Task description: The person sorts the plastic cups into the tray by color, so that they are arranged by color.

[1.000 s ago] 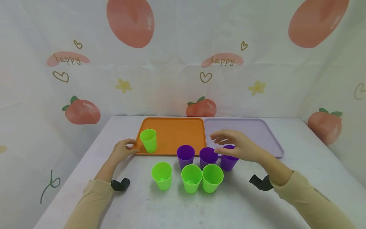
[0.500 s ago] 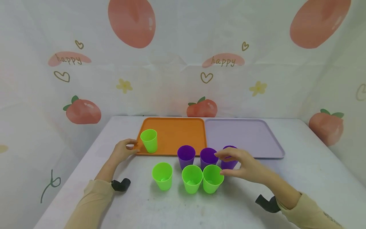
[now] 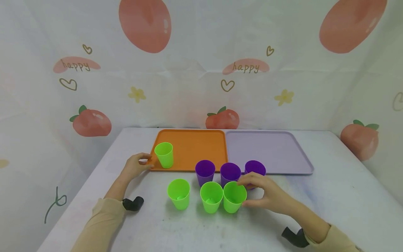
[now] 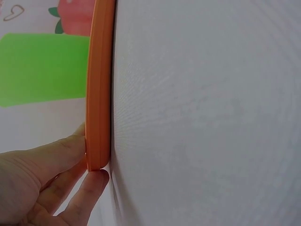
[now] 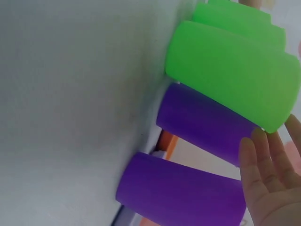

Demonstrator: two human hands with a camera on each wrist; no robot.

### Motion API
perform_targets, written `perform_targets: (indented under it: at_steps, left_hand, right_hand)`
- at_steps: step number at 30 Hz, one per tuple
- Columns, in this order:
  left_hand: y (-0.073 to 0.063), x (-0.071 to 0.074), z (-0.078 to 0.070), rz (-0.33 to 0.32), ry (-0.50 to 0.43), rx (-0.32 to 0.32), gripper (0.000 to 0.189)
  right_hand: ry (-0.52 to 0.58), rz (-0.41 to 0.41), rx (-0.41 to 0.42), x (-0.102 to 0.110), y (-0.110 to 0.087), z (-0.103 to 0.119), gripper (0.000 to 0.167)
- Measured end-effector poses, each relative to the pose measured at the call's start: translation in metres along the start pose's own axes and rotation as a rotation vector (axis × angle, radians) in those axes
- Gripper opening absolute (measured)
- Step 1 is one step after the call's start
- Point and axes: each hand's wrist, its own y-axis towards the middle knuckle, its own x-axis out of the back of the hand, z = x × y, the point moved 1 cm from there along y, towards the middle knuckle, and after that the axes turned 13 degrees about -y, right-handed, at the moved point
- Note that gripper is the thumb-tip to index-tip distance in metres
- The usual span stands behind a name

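Note:
My left hand (image 3: 133,167) holds the front left corner of the orange tray (image 3: 198,150), with thumb and fingertips against its rim in the left wrist view. On that tray, close to the hand, stands a green cup (image 3: 165,155). Over the table, my right hand (image 3: 272,196) is spread at the right side of another green cup (image 3: 232,201), thumb in front and fingers behind. In the right wrist view its fingertips are right at the rim of this green cup (image 5: 230,70), beside a purple cup (image 5: 207,123). The hand's grasp is not closed.
Two more green cups (image 3: 211,200) (image 3: 178,196) stand left of the right hand's cup. Behind is a row of purple cups (image 3: 205,175). A lilac tray (image 3: 264,150) adjoins the orange one. Patterned cloth (image 3: 176,94) hangs behind the table.
My right hand has come back from over the lilac tray and purple cups, down to the rightmost green cup. The left hand has stayed at the tray corner.

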Motion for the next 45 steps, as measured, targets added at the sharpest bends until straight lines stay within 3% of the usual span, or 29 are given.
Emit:
perform_targets:
  at_steps: [8,15,22,32,45]
  left_hand:
    - [0.0,0.001,0.0,0.004,-0.003,0.02,0.047]
    - [0.0,0.003,0.002,0.004,-0.013,-0.028,0.051]
    - [-0.002,0.001,-0.003,0.009,-0.015,0.026,0.047]
    - [0.001,0.0,0.0,0.006,-0.002,0.031,0.046]
    - [0.002,0.0,0.002,0.008,-0.001,0.042,0.047]
  right_hand:
    - [-0.005,-0.046,0.008,-0.007,-0.001,0.001,0.046]
    - [-0.035,-0.072,-0.018,-0.012,-0.002,0.001,0.048]
    - [-0.067,-0.097,-0.041,-0.016,-0.001,0.004,0.051]
    - [-0.104,-0.091,-0.068,-0.017,0.0,0.009,0.05]
    - [-0.121,-0.097,-0.023,-0.011,0.001,0.01,0.051]
